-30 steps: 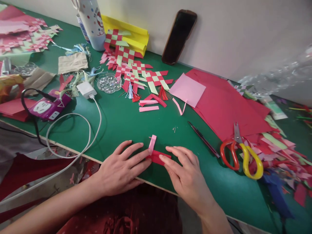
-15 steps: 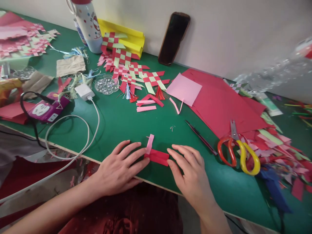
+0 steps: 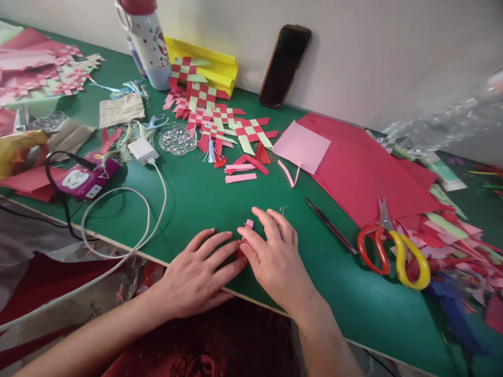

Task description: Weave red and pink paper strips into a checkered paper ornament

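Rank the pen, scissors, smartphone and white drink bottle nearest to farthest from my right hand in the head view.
From your right hand:
1. Pen, just to its right.
2. Scissors, farther right.
3. Smartphone, leaning against the wall.
4. White drink bottle, back left.

Left hand (image 3: 206,269) palm-down, right hand (image 3: 273,251) close beside

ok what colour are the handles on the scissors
One orange-red handle and one yellow handle, seen in the head view.
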`<state>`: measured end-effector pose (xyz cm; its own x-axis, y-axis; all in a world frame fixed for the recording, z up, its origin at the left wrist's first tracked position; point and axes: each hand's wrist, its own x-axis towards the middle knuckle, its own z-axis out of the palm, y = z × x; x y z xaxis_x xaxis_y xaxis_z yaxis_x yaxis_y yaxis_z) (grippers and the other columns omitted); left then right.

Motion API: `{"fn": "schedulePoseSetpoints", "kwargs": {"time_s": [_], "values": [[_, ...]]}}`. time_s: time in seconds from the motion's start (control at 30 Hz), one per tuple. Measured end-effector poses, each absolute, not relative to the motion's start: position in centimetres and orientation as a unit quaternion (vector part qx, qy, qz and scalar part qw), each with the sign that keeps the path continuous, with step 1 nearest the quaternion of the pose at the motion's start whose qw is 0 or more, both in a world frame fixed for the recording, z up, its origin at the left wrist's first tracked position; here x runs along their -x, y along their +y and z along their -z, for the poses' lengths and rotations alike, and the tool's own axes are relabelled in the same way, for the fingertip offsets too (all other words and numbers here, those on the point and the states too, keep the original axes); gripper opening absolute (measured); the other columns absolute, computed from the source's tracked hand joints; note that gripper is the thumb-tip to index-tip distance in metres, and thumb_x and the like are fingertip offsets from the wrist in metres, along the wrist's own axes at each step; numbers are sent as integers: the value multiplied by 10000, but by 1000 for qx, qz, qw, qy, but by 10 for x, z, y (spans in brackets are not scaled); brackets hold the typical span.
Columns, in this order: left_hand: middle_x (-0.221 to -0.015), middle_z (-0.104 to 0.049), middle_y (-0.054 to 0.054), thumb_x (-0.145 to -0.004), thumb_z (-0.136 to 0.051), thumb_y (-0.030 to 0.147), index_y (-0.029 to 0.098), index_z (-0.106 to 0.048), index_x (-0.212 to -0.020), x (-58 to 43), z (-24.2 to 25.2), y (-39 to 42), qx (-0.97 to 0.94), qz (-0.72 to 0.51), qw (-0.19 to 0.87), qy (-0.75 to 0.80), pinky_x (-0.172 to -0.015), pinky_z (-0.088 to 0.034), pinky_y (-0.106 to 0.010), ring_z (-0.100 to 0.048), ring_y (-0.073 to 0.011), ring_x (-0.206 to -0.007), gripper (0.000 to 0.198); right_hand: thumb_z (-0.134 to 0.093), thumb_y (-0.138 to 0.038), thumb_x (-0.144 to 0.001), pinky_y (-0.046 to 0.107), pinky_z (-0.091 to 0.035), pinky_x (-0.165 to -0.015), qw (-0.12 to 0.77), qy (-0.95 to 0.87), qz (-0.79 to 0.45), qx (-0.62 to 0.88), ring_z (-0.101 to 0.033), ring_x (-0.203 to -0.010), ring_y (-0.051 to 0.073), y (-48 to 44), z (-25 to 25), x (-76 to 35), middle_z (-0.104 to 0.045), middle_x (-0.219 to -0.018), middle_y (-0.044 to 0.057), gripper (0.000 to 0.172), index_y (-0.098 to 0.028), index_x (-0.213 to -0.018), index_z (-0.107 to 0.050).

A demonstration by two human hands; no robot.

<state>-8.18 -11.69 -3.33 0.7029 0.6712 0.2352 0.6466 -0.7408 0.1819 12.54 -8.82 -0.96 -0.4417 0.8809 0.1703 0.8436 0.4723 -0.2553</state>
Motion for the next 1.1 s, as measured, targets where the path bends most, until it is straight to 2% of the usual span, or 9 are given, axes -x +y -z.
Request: {"fn": "schedulePoseSetpoints", "kwargs": {"time_s": [0.1,0.2,0.3,0.43,0.53,0.73,1.1], "values": [[-1414,-547,-67,-916,-558,551,259,-540,-1357,82,33,-117,-923,-138,49,356,-1169,-251,-497,-431,-294,-1346,529,-498,-308,-978,563,-422,-1029,163,-836,-36,523,-404,-1317,340,-87,12,-132,-475,-1449,136,266,-226,-1168,-666],[-1430,-532,-70,-912,-566,552,269,-554,-1339,82,34,-118,-920,-138,54,362,-1168,-256,-500,-429,-296,-1351,512,-510,-274,-971,554,-439,-1029,214,-814,-22,540,-422,-1301,329,-89,11,-142,-466,-1432,167,355,-199,-1312,-574],[-1431,-524,-81,-914,-568,543,273,-554,-1340,82,35,-119,-917,-147,55,366,-1167,-260,-504,-431,-296,-1351,504,-544,-227,-948,516,-444,-1044,247,-816,-36,522,-448,-1282,301,-94,10,-149,-515,-1380,135,334,-218,-1277,-605],[-1424,-533,-58,-935,-541,531,271,-565,-1324,82,34,-118,-917,-151,60,364,-1174,-245,-499,-432,-286,-1346,469,-566,-199,-932,501,-445,-1010,215,-839,-51,496,-492,-1229,289,-104,11,-151,-623,-1277,87,219,-253,-1080,-720],[-1431,-529,-43,-939,-537,531,259,-568,-1317,81,32,-117,-919,-146,59,362,-1174,-238,-487,-427,-283,-1344,467,-550,-214,-946,497,-437,-981,199,-839,-59,503,-504,-1209,287,-107,15,-148,-642,-1273,77,228,-270,-1075,-729],[-1443,-508,-93,-892,-600,546,267,-552,-1327,81,30,-117,-920,-128,58,366,-1152,-256,-500,-404,-311,-1363,519,-564,-256,-950,472,-414,-979,211,-829,-70,514,-511,-1197,277,-103,18,-145,-651,-1258,75,185,-248,-1034,-729],[-1448,-524,-48,-910,-580,549,264,-551,-1333,82,31,-116,-923,-128,66,356,-1170,-214,-488,-421,-297,-1347,511,-577,-225,-938,474,-406,-985,217,-825,-90,514,-519,-1200,268,-104,21,-147,-660,-1248,59,191,-271,-1043,-729]]}}
